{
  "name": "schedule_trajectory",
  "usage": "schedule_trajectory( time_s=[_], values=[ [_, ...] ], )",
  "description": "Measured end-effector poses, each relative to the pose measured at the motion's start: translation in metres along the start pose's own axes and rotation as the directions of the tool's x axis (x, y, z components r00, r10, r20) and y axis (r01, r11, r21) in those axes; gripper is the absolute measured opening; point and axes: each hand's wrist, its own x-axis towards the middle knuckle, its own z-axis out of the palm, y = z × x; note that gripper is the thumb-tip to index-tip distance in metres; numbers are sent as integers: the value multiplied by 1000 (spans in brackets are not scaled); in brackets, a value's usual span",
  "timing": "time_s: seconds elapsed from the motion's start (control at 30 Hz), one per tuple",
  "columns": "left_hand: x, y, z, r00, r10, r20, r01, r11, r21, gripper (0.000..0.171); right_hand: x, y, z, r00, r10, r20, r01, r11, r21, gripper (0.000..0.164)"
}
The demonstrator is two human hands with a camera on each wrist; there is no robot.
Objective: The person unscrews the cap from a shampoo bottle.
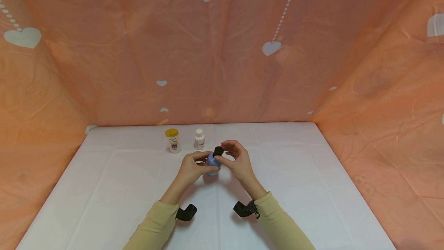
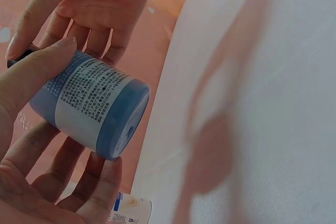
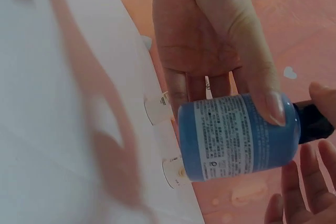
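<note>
A blue bottle (image 1: 212,161) with a black cap (image 1: 218,151) is held above the table, tilted with its cap up and to the right. My left hand (image 1: 192,166) grips the bottle's body, thumb on the near side and fingers behind. At the cap, my right hand (image 1: 240,162) pinches with thumb and fingers. In the left wrist view, the bottle's pale label (image 2: 89,95) carries small dark print, and its base faces right. The right wrist view shows the cap (image 3: 314,123) between my right thumb and fingers (image 3: 310,182).
Behind my hands stand a white bottle (image 1: 199,142) with a white cap and, left of it, a pale jar (image 1: 174,144) with a yellow lid. A white cloth covers the table (image 1: 295,173). Orange curtains (image 1: 239,84) with pale hearts enclose the back and sides.
</note>
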Motion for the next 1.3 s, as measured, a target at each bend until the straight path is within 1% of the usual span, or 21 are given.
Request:
schedule_trajectory(
  time_s=[0.17, 0.2, 0.4, 0.6, 0.73, 1.0, 1.13, 1.3],
  values=[
    [-1, -1, 0, 1000, 19, -5, -19, 1000, -11, 47, 0, 2, 4, 1000, 2, -12, -1, 1000, 19, 36],
    [-1, -1, 0, 1000, 28, -6, -28, 1000, -7, 47, 0, 3, 4, 1000, 1, -19, -1, 1000, 16, 35],
    [0, -1, 0, 999, 32, -2, -32, 999, -4, 48, 0, 3, 4, 999, 6, -42, -7, 1000, -15, 31],
    [1, -1, 1, 1000, 22, 6, -22, 1000, -13, 50, 0, 3, 2, 1000, -2, -31, 1, 1000, -20, 30],
    [1, -1, 3, 1000, 16, 10, -16, 1000, -6, 51, -2, 4, -2, 1000, -14, -9, 13, 999, -35, 28],
    [4, -2, 5, 1000, 16, 14, -16, 1000, 19, 49, -4, 2, -10, 998, -9, 60, 13, 998, -57, 34],
    [4, -1, 7, 1000, 11, 16, -11, 1000, 15, 49, -5, 2, -13, 998, -4, 70, 8, 998, -62, 36],
    [3, 1, 8, 1000, 5, 20, -5, 1000, -14, 49, -5, 1, -11, 998, -28, 58, 29, 999, -16, 43]
  ],
)
